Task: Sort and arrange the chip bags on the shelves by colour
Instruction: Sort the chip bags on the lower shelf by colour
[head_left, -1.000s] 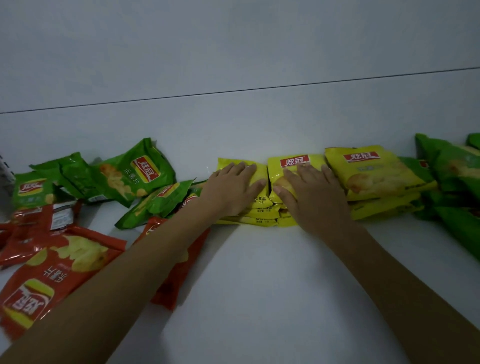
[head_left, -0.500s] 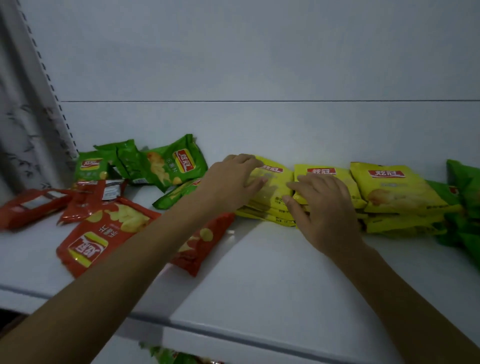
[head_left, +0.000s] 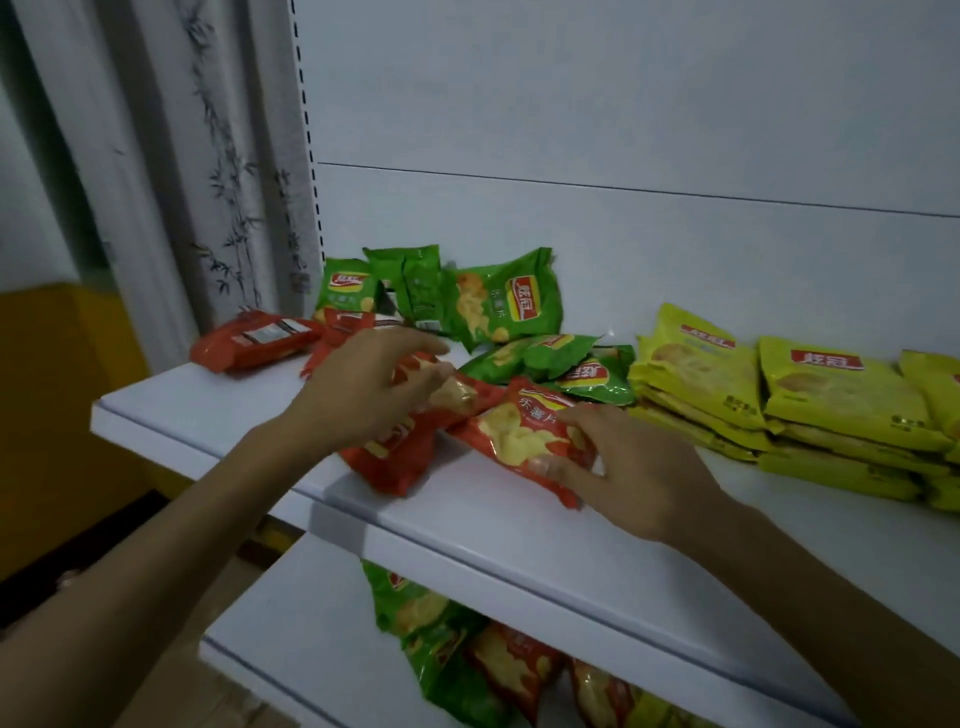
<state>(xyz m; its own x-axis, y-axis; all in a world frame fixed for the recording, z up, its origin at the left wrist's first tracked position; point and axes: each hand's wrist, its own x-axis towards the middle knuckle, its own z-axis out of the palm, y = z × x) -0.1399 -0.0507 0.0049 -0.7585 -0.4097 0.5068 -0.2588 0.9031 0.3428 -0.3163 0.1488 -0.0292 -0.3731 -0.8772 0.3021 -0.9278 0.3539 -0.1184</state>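
Two reds in play on the shelf (head_left: 519, 540); left hand (head_left: 363, 389) curls round one red bag (head_left: 400, 462), right hand (head_left: 628, 467) pinches the second red bag (head_left: 519, 431); looks like red-grouping; next, slide both leftward, clear of the green bags (head_left: 498, 306).

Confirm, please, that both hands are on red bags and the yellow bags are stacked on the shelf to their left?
No: the head view shows the yellow bags stacked on the shelf to their right. The left hand and right hand are on red bags.
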